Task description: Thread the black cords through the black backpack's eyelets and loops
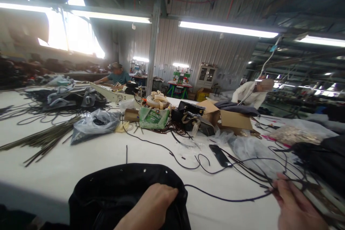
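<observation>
A black fabric bag with metal eyelets around its mouth lies at the table's near edge. My left hand reaches over the opening, its fingers closed on the bag near the right rim; the fingertips are partly hidden. From the outside of that rim a thin black cord runs across the tabletop to the right. At its other end my right hand pinches the cord between thumb and fingers. A second short cord end sticks up behind the bag.
On the white table lie a phone, loose cords, a bundle of olive strips, plastic bags, a green box and an open carton. Two people work beyond, one at the right.
</observation>
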`<state>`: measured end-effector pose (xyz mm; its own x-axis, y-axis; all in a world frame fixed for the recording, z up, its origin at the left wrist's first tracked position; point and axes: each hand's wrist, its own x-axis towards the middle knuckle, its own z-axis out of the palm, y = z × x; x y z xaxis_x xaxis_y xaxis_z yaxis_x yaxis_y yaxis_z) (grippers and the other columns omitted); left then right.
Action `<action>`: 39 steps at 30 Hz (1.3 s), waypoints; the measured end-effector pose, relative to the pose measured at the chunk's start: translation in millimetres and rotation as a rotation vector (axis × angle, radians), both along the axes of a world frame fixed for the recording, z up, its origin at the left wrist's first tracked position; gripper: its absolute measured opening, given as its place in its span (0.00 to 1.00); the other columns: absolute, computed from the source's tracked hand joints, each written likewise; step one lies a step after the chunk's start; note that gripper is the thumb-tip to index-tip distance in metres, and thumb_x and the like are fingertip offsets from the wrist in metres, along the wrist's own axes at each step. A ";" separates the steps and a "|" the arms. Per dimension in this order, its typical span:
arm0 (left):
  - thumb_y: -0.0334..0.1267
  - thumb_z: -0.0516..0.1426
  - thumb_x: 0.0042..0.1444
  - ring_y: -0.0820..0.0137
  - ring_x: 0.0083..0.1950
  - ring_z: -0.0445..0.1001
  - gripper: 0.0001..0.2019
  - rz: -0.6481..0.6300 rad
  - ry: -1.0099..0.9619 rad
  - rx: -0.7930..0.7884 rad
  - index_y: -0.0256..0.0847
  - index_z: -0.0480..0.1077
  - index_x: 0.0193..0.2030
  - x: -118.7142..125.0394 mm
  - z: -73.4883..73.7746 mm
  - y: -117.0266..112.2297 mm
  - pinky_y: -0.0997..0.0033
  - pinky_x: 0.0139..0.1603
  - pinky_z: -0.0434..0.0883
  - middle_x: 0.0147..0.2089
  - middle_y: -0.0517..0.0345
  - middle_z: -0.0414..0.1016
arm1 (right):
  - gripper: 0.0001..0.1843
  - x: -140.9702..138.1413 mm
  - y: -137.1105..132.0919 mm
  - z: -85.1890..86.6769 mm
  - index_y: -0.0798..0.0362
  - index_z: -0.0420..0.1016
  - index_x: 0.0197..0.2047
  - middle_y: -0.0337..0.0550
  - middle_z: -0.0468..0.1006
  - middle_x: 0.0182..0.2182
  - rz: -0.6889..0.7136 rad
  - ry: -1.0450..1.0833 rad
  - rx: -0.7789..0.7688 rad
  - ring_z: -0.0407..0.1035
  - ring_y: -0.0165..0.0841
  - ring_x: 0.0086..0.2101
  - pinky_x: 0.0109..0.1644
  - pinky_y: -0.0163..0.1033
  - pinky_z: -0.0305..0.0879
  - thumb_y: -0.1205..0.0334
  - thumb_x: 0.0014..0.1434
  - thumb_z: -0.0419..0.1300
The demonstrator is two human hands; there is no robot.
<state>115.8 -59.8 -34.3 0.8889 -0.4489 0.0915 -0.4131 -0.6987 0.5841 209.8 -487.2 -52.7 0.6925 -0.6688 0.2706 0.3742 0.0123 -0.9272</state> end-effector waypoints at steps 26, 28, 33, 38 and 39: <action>0.43 0.69 0.66 0.38 0.65 0.78 0.24 0.089 0.113 0.192 0.31 0.77 0.63 -2.3 -1.1 -23.6 0.41 0.70 0.73 0.63 0.34 0.81 | 0.15 54.5 243.1 -32.2 0.52 0.87 0.43 0.44 0.86 0.34 1.104 0.215 -0.959 0.76 0.38 0.34 0.40 0.40 0.68 0.55 0.66 0.60; 0.42 0.69 0.66 0.39 0.64 0.79 0.23 0.092 0.092 0.185 0.31 0.77 0.62 -2.2 -3.3 -22.1 0.41 0.70 0.73 0.62 0.35 0.82 | 0.14 53.6 244.6 -32.3 0.52 0.86 0.42 0.42 0.85 0.33 1.120 0.215 -0.950 0.74 0.37 0.33 0.38 0.40 0.65 0.54 0.65 0.62; 0.42 0.69 0.66 0.39 0.64 0.79 0.23 0.079 0.079 0.168 0.31 0.77 0.62 -4.6 -1.2 -20.5 0.40 0.69 0.74 0.62 0.35 0.82 | 0.15 52.8 247.1 -34.7 0.52 0.84 0.42 0.38 0.80 0.28 1.160 0.224 -0.906 0.69 0.34 0.29 0.35 0.38 0.60 0.51 0.67 0.61; 0.48 0.68 0.65 0.38 0.64 0.79 0.22 0.137 0.121 0.073 0.34 0.80 0.59 -11.8 8.8 -14.3 0.41 0.70 0.72 0.61 0.36 0.83 | 0.16 54.9 250.2 -35.7 0.53 0.86 0.41 0.40 0.81 0.30 1.213 0.219 -0.847 0.71 0.35 0.31 0.36 0.38 0.63 0.49 0.64 0.64; 0.50 0.66 0.68 0.39 0.62 0.80 0.21 0.180 0.120 0.024 0.36 0.80 0.58 -11.8 11.3 -8.9 0.42 0.68 0.73 0.60 0.38 0.84 | 0.16 55.3 251.1 -34.7 0.53 0.86 0.40 0.41 0.82 0.32 1.224 0.213 -0.829 0.73 0.36 0.33 0.38 0.39 0.66 0.49 0.63 0.65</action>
